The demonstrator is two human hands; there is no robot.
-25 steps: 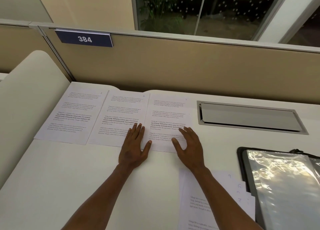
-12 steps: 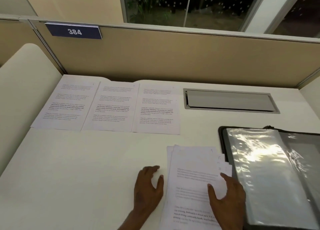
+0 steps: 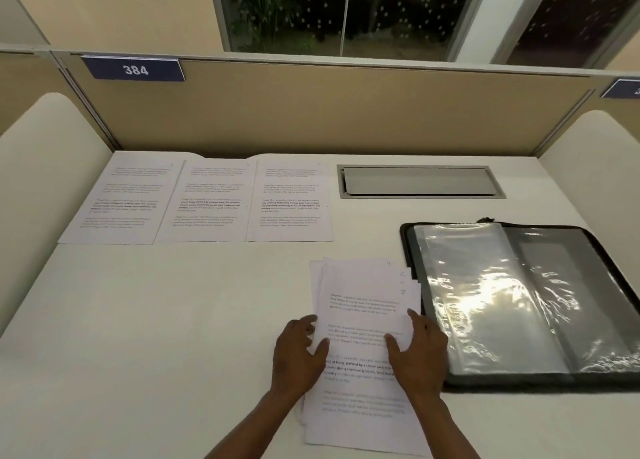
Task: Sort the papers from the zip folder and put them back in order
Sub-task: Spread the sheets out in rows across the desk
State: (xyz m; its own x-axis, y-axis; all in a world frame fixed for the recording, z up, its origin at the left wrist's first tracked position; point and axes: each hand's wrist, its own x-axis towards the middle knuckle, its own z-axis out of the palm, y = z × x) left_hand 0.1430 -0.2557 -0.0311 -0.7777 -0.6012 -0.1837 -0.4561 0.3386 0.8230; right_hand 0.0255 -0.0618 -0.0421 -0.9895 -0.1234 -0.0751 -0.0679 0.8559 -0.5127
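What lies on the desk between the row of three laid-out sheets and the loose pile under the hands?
Nothing: in the head view, only bare desk separates the three sheets from the pile.

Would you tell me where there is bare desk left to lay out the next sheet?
Bare desk runs below the three laid-out sheets, left of the paper stack and left hand. A narrower strip lies between the cable hatch and zip folder. The right hand and stack crowd the folder.

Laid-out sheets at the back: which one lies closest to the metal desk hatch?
The rightmost sheet; the middle sheet and left sheet lie farther from the hatch.
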